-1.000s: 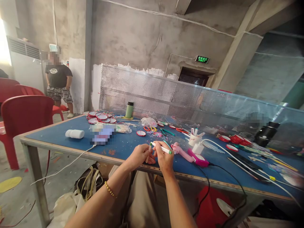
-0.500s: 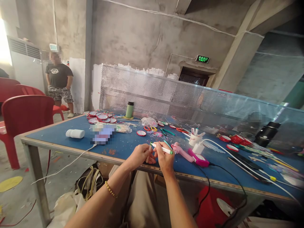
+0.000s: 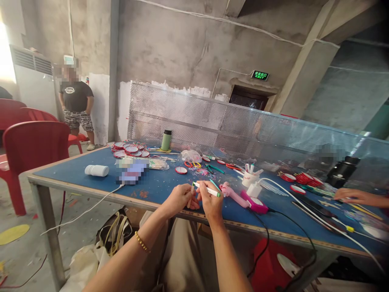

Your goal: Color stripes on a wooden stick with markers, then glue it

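Note:
My right hand grips a white marker pen with a green end, its tip pointing left. The tip meets the upper end of a small, flat, light-brown stick, where some green shows. My left hand pinches that stick upright just above the table's front edge; its lower part is partly hidden by fingers. A pink glue gun lies to the right of my right hand. Beyond my hands are small coloured pieces and a round red-rimmed disc.
A white bottle and a phone with a cable lie left. A green bottle stands at the back before a perforated metal screen. Right are a pen cup, cables and another person's hand. A person stands far left.
Another person's hand and forearm have come in over the table from the right edge. My hands, the marker pen and the stick look nearly unmoved.

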Action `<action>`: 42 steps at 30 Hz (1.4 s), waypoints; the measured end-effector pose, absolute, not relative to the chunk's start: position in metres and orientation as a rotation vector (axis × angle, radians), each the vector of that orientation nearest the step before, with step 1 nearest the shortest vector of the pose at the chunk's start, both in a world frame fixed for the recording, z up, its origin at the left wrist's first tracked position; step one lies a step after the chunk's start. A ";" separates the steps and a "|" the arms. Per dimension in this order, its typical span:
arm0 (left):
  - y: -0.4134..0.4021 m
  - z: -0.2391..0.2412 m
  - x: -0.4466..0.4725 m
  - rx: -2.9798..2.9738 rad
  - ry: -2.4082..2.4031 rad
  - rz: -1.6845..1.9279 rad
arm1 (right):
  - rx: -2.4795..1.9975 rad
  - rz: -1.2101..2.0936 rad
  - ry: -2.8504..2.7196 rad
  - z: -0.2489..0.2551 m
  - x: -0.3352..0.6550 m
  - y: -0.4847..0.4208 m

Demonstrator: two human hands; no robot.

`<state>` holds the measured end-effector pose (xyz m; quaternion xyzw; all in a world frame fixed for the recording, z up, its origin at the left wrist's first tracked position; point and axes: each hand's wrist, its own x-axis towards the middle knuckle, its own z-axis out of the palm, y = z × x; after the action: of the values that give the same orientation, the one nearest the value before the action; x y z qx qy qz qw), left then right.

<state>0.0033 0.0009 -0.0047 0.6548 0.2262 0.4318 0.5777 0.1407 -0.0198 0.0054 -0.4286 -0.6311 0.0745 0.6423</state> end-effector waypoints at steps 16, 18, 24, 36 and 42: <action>0.000 -0.003 0.003 1.527 0.534 1.017 | -0.984 0.177 -1.437 0.005 0.142 -0.020; 0.000 -0.004 0.003 1.529 0.535 1.018 | -0.980 0.180 -1.431 0.005 0.142 -0.020; 0.003 -0.007 0.004 1.539 0.533 1.021 | -0.958 0.180 -1.432 0.005 0.141 -0.019; 0.002 -0.006 0.004 1.534 0.526 1.019 | -0.952 0.167 -1.435 0.006 0.141 -0.020; 0.002 -0.006 0.004 1.543 0.526 1.018 | -0.960 0.163 -1.438 0.003 0.142 -0.020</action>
<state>0.0040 0.0024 -0.0056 0.6582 0.2242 0.4342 0.5727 0.1418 -0.0201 0.0035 -0.4220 -0.6320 0.0718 0.6460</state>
